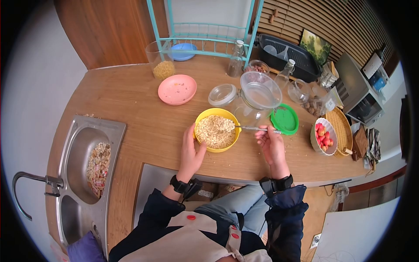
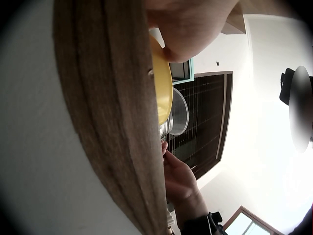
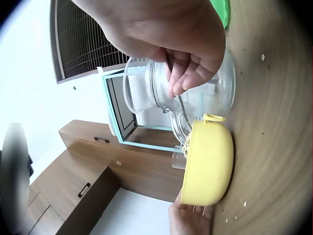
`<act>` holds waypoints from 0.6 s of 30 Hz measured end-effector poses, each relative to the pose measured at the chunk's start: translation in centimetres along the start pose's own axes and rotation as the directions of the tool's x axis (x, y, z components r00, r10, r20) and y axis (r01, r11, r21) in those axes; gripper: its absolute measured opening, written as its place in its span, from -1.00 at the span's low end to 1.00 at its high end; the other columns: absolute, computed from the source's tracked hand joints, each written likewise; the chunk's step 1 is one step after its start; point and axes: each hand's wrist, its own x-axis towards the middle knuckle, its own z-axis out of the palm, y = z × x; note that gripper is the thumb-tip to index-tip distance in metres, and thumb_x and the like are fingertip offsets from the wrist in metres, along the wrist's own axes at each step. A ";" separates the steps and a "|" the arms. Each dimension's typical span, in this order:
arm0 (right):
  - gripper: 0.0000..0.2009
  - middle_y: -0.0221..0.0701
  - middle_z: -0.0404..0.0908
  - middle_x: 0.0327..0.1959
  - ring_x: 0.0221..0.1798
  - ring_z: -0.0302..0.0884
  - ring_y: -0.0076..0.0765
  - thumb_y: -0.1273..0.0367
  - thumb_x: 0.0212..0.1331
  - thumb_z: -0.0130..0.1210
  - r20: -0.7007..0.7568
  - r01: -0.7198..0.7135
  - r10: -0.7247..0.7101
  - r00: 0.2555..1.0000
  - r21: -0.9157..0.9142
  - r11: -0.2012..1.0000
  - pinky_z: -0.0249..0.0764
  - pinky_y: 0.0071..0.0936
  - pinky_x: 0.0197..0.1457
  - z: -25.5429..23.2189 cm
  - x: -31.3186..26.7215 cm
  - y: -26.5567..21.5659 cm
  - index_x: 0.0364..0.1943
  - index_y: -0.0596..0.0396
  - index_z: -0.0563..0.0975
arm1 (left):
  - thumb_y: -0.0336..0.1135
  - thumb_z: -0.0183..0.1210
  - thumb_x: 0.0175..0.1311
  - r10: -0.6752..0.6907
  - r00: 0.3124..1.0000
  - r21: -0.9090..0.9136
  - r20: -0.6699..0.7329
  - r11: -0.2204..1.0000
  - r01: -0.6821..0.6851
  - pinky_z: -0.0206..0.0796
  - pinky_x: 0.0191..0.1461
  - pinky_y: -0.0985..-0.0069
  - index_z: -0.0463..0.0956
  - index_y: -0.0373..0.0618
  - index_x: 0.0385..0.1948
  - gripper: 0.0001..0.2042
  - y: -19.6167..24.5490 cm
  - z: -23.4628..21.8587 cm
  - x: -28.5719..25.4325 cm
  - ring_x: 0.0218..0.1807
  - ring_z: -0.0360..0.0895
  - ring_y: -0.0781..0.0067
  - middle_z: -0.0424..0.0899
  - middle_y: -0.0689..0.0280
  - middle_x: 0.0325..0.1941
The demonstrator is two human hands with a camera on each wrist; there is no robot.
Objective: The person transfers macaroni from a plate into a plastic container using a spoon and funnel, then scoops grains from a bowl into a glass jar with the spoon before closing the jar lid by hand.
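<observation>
A yellow bowl (image 1: 223, 149) full of rolled oats (image 1: 214, 133) stands on the wooden counter. My left hand (image 1: 192, 150) holds its left side, thumb at the front and fingers along the wall; in the right wrist view the left fingers (image 3: 193, 218) show behind the bowl. With thumb and fingertips my right hand (image 1: 273, 146) pinches the handle of a metal spoon (image 1: 251, 128). The spoon's head lies among the oats at the bowl's right side, its handle passing over the rim. Beyond the bowl is a large clear jar (image 1: 248, 114) with a plastic container (image 1: 262, 89) on top.
A green lid (image 1: 286, 118) and a scalloped bowl of red fruit (image 1: 318, 146) lie to the right. Behind are a pink plate (image 1: 176, 89), a container of pasta (image 1: 159, 56) and a glass bottle (image 1: 236, 59). A steel sink (image 1: 118, 131) borders the left. Crumbs dot the counter.
</observation>
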 end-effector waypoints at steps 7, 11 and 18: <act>-0.68 -0.33 0.56 -0.39 -0.37 0.45 -0.54 0.24 0.33 -0.27 -0.007 -0.011 0.011 1.000 0.009 1.000 0.38 -0.63 -0.30 0.0 -0.1 -0.1 -0.17 0.21 0.44 | -0.57 -0.02 0.12 -0.002 1.000 -0.024 0.003 1.000 0.002 0.11 0.22 0.42 0.05 -0.24 0.18 -0.47 0.0 -0.1 0.0 0.20 0.18 0.26 0.15 0.11 0.17; -0.68 -0.34 0.56 -0.40 -0.37 0.45 -0.54 0.24 0.33 -0.27 0.003 0.006 -0.006 1.000 0.022 1.000 0.38 -0.63 -0.29 -0.1 -0.1 -0.9 -0.18 0.20 0.44 | -0.39 0.03 0.16 -0.065 0.994 -0.017 0.088 0.998 0.067 0.07 0.23 0.38 0.04 -0.28 0.17 -0.46 0.5 -1.4 1.3 0.22 0.16 0.15 0.17 0.01 0.16; -0.69 -0.36 0.55 -0.44 -0.39 0.44 -0.54 0.24 0.32 -0.24 -0.016 0.122 -0.122 0.992 0.010 0.992 0.38 -0.63 -0.28 1.0 -0.1 -2.0 -0.22 0.20 0.44 | -0.14 0.03 0.18 -0.055 0.898 0.365 0.436 0.923 -0.120 0.26 -0.17 0.42 0.42 -0.29 -0.23 -0.66 1.7 -5.7 8.7 -0.25 0.42 0.08 0.48 0.07 -0.18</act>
